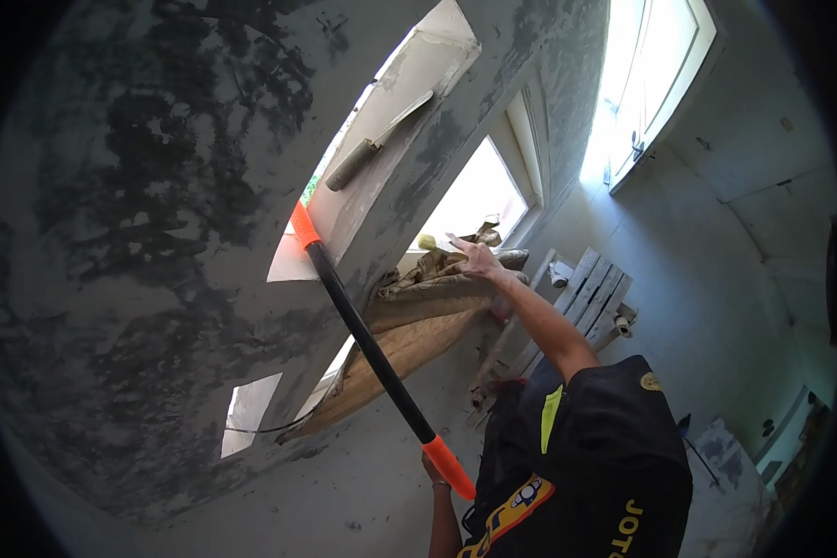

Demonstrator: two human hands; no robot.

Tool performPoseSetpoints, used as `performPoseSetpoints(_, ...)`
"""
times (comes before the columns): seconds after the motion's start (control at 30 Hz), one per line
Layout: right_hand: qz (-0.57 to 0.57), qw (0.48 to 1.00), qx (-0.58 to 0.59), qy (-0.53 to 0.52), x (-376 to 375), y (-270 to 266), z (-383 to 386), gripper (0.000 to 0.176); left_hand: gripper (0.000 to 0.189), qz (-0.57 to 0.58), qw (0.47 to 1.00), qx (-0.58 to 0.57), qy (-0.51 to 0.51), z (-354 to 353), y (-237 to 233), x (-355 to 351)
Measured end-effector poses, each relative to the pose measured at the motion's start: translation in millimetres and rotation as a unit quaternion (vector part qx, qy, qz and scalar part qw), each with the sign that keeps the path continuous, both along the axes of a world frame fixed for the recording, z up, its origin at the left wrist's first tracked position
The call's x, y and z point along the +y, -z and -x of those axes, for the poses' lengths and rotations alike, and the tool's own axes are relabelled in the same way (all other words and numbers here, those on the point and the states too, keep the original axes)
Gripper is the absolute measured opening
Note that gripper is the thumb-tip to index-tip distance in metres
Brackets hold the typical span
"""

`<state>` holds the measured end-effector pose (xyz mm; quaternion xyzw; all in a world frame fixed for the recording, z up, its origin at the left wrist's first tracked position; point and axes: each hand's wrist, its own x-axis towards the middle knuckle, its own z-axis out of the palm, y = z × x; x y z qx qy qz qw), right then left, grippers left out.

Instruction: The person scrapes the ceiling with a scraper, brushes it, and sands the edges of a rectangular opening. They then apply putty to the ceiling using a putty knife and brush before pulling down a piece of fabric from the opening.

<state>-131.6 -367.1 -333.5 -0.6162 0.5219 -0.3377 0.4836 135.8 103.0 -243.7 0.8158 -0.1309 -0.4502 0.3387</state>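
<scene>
My left hand (431, 467) is closed around the lower orange grip of a long black pole (367, 344), partly hidden behind it. From there the pole slants up to its other orange end (304, 226), at the edge of a narrow wall opening (381, 116). Inside that opening lies a grey roller (352, 166) with a pale, thin piece beside it. Higher up on the right, my right hand (477, 259) is raised with its fingers apart, holding nothing. It appears over crumpled brown sheeting (428, 279) near a bright window; whether they touch I cannot tell.
A grey, patchy wall (158, 232) fills the left side, with a small opening (249, 414) low down. Wooden slats (597, 293) stand beyond my right arm. An open white-framed door or window (660, 79) is at the top right. A dark cable runs near the sheeting.
</scene>
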Motion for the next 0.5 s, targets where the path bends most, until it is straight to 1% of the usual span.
performPoseSetpoints(0.03, 0.054, 0.998, -0.023, -0.011, -8.1, 13.4, -6.8, 0.065, 0.03, 0.004, 1.0, 0.009, -0.012, -1.7, 1.8, 5.5)
performPoseSetpoints(0.07, 0.055, 0.998, -0.025, -0.013, -15.0, 26.4, -12.4, 0.065, 0.032, 0.013, 0.999, 0.032, -0.036, -1.9, 5.3, 9.6)
performPoseSetpoints(0.1, 0.029, 0.99, 0.041, -0.134, -20.7, 35.5, -16.9, 0.061, 0.032, 0.014, 0.999, 0.029, -0.038, 0.3, 9.3, 13.5)
performPoseSetpoints(0.13, 0.001, 0.962, 0.106, -0.252, -21.8, 45.9, -22.7, 0.057, 0.031, 0.015, 0.999, 0.025, -0.029, 3.3, 11.6, 19.0)
performPoseSetpoints(0.17, -0.035, 0.952, 0.115, -0.281, -12.4, 55.9, -29.9, 0.052, 0.031, 0.014, 0.999, 0.023, -0.025, 3.1, 11.5, 25.1)
performPoseSetpoints(0.2, -0.057, 0.943, 0.142, -0.295, 0.3, 25.1, -22.1, 0.049, 0.03, 0.013, 0.999, 0.021, -0.021, 3.5, 10.6, 30.4)
performPoseSetpoints(0.23, -0.088, 0.939, 0.167, -0.288, 17.2, 53.4, -30.1, 0.043, 0.03, 0.006, 1.0, 0.012, -0.017, 5.2, 10.5, 33.0)
performPoseSetpoints(0.27, -0.143, 0.936, 0.137, -0.291, 36.9, 77.8, -34.8, 0.04, 0.03, 0.004, 1.0, 0.01, -0.016, 9.1, 12.1, 32.1)
performPoseSetpoints(0.3, -0.081, 0.925, 0.17, -0.33, 55.6, 103.6, -38.0, 0.037, 0.029, 0.002, 1.0, 0.009, -0.014, 13.0, 13.8, 31.4)
performPoseSetpoints(0.33, -0.058, 0.933, 0.09, -0.343, 78.0, 135.2, -36.4, 0.033, 0.028, 0.01, 0.999, 0.012, -0.035, 15.1, 10.9, 32.1)
performPoseSetpoints(0.37, -0.069, 0.927, 0.129, -0.347, 72.7, 131.2, -22.4, 0.034, 0.028, 0.012, 0.999, 0.013, -0.049, 14.7, 8.2, 36.3)
performPoseSetpoints(0.4, -0.08, 0.918, 0.167, -0.352, 62.3, 116.1, -4.5, 0.035, 0.027, 0.014, 0.998, 0.014, -0.063, 13.8, 6.1, 41.1)
performPoseSetpoints(0.43, -0.18, 0.972, 0.1, -0.11, 47.0, 79.0, 22.0, 0.033, 0.026, 0.04, 0.999, 0.016, -0.031, 12.2, 3.7, 48.1)
performPoseSetpoints(0.47, -0.2, 0.966, -0.033, 0.158, 30.7, 32.1, 50.1, 0.032, 0.024, 0.07, 0.997, 0.02, 0.001, 15.6, 5.1, 48.8)
performPoseSetpoints(0.5, -0.079, 0.97, 0.126, 0.191, 48.5, 50.4, 12.6, 0.029, 0.024, 0.074, 0.997, 0.028, -0.004, 25.2, 6.9, 42.8)
